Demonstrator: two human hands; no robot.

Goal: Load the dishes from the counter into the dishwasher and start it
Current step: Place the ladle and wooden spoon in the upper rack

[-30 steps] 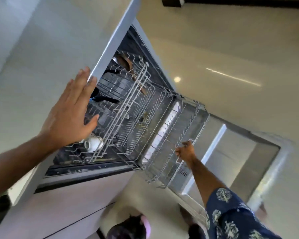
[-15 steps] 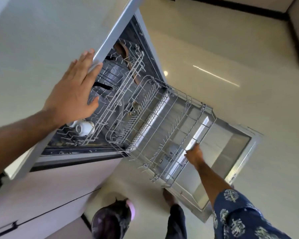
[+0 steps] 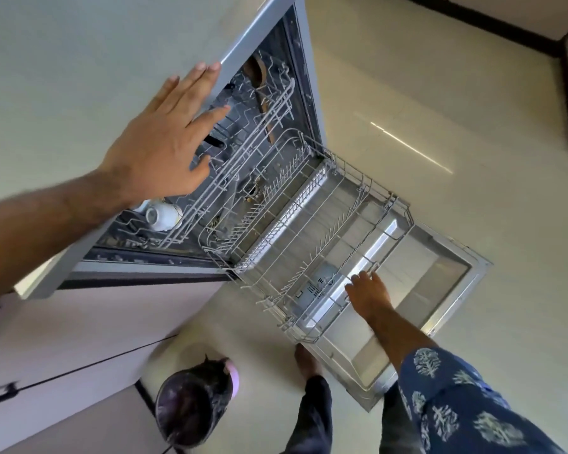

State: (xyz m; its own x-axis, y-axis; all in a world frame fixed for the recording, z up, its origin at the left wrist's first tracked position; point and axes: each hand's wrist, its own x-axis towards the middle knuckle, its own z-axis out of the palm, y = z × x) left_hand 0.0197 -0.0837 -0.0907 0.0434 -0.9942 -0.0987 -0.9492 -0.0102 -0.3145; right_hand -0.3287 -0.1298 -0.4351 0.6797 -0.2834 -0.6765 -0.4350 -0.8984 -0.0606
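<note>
Loading looks barely begun. The dishwasher [image 3: 276, 132] stands open, its door [image 3: 440, 276] dropped flat over the floor and the lower rack [image 3: 309, 244] drawn out onto it, bare of dishes as far as can be seen. The upper rack [image 3: 243, 132] sits partly inside and carries a white cup [image 3: 163, 215] lying on its side, a dark utensil [image 3: 215, 142] and a brown piece further back that is too blurred to name. No dishes waiting on the desk [image 3: 63, 77] come into view, so how many remain cannot be told. Judged from this, filling the lower rack, pushing both racks in, shutting the door and starting the machine are all left.

The left hand [image 3: 164, 139] is spread wide and flat, fingers straight, fingertips at the desk's front edge above the upper rack; it holds nothing. The right hand [image 3: 369, 288] reaches down to the lower rack's front rail with fingers on the wire; whether they curl round it cannot be told.
</note>
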